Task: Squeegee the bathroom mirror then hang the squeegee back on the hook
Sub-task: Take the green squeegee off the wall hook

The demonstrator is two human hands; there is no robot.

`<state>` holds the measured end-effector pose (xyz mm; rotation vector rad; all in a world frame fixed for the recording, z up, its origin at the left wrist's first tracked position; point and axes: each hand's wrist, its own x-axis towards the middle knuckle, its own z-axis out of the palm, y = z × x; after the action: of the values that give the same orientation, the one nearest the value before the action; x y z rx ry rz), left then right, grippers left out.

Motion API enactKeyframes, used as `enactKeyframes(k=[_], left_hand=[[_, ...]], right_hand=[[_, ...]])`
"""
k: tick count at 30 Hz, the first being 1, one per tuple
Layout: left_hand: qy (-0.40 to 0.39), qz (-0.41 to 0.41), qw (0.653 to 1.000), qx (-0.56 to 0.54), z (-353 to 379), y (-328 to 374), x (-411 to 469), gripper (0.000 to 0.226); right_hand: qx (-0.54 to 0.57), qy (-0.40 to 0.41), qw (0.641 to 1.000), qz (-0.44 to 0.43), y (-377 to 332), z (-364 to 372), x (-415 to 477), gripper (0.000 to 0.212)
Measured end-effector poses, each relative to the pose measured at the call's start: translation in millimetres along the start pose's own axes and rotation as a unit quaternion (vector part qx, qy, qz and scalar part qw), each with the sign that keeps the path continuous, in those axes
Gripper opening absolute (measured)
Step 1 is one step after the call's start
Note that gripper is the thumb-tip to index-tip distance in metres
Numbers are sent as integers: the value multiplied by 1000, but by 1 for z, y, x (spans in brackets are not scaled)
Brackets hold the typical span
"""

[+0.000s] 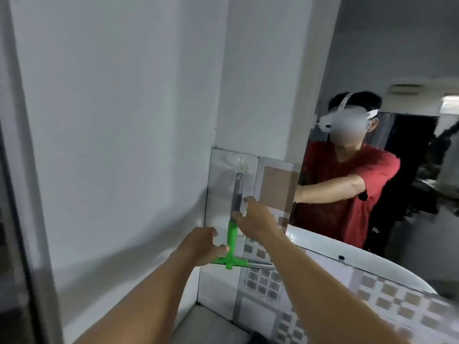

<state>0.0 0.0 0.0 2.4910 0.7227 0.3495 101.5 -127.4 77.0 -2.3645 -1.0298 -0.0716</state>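
Tiled bathroom corner beside the mirror (372, 70) – the squeegee (233, 234) hangs from a clear hook (240, 163); it looks light and stiff, right hand (255, 217) pinching its handle, left hand (201, 247) loosely touching the blade end – best gripped mid-handle

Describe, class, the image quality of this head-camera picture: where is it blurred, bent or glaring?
Head view: wide-angle bending bows the dark door frame at the left; motion blur softens the white wall and patterned tiles; the green-and-grey plastic squeegee and both hands, left and right, stay fairly sharp; a bright glare patch sits on the white basin rim; the mirror shows a blurred face.
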Motion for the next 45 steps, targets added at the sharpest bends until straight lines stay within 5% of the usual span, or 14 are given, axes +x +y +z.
enactKeyframes(k=[6, 11, 25, 29, 32, 37, 40, 45], left_hand=[[-10, -3, 999, -45, 12, 3, 13, 57], [6, 10, 998, -57, 13, 9, 14, 13], [78, 60, 993, -67, -18, 70, -62, 22], [86, 100, 990, -51, -33, 100, -96, 15], [74, 131, 988, -37, -43, 128, -118, 15], [69, 204, 977, 12, -63, 181, -146, 15], [66, 235, 968, 57, -70, 211, -152, 12], [104, 289, 948, 89, -85, 243, -145, 14]], right_hand=[[106, 36, 993, 37, -10, 21, 19, 39], [151, 45, 985, 62, -10, 22, 24, 30], [234, 104, 965, 62, -12, -48, -45, 39], [128, 169, 976, 60, -7, -91, -92, 31], [16, 230, 972, 38, 2, -119, -128, 50], [-238, 296, 923, -59, 31, -163, -177, 51], [-318, 250, 909, -98, 46, -190, -194, 34], [-289, 177, 933, -124, 58, -231, -207, 23]])
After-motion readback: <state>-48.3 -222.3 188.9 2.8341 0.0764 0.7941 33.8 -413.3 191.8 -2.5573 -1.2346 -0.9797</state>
